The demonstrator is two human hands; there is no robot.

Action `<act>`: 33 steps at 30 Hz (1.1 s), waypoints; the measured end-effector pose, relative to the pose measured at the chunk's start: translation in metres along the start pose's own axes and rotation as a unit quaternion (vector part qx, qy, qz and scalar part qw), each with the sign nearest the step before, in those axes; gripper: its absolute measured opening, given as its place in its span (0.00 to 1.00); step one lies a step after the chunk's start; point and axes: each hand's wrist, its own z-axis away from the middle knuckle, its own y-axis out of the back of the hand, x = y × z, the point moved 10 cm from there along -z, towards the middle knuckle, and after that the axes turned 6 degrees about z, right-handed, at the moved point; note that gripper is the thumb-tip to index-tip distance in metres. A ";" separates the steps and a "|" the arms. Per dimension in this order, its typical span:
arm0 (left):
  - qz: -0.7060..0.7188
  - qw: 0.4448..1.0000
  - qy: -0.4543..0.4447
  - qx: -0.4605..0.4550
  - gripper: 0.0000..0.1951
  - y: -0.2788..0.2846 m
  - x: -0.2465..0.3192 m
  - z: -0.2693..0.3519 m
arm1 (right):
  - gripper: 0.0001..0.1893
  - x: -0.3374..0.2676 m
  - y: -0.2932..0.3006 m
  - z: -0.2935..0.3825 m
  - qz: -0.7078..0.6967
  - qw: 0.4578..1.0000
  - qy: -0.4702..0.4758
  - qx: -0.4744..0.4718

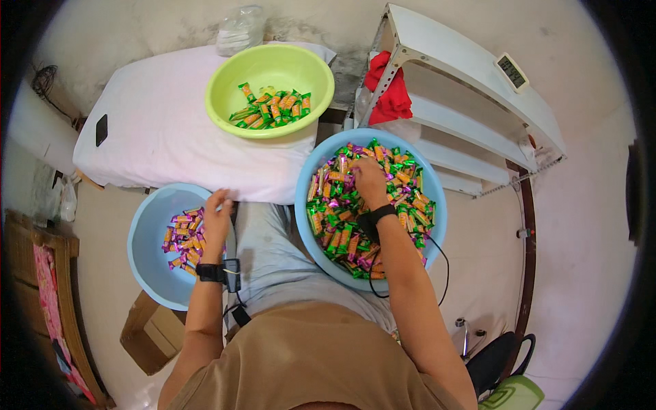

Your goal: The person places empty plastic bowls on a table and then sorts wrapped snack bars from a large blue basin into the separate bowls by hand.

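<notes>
My right hand [368,179] reaches into a large blue plastic basin [438,205] full of wrapped candies [346,238] in green-orange and purple-orange wrappers; its fingertips are among the candies, and whether they grip one is unclear. My left hand [217,220] is raised by the right rim of a smaller blue basin [148,256], fingers apart and with nothing visible in them. Purple-orange wrapped candies [187,233] lie in that basin. Farther off, a yellow-green plastic basin [223,72] holds candies in green-orange wrappers [277,107]. Both wrists wear black straps.
The yellow-green basin stands on a cloth-covered table [154,123] with a black phone [101,130]. At the right are a white metal shelf [461,123], a red cloth [389,95] and a digital clock [511,73]. A cardboard box [151,333] sits on the floor at lower left.
</notes>
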 end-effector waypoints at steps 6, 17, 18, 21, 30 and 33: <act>0.108 0.978 -0.023 -0.177 0.18 -0.136 0.095 0.018 | 0.07 0.057 0.016 0.033 -0.330 0.896 -0.293 0.045; 0.031 0.988 -0.047 -0.144 0.07 -0.095 0.098 0.022 | 0.06 -0.066 -0.035 0.061 -0.386 0.889 -0.201 -0.140; 0.007 0.995 -0.015 -0.097 0.07 -0.063 0.076 0.017 | 0.08 -0.067 -0.018 0.048 -0.287 0.929 -0.189 -0.140; 0.042 0.995 0.072 0.048 0.10 0.025 0.027 0.015 | 0.11 -0.050 0.023 0.026 -0.066 0.996 -0.061 0.016; -0.160 0.971 0.111 0.141 0.14 0.147 -0.097 0.048 | 0.13 0.000 -0.012 0.018 0.077 0.994 -0.073 -0.004; -0.082 0.984 0.120 0.104 0.15 0.096 -0.059 0.029 | 0.10 0.012 -0.017 0.021 0.045 0.994 -0.095 -0.011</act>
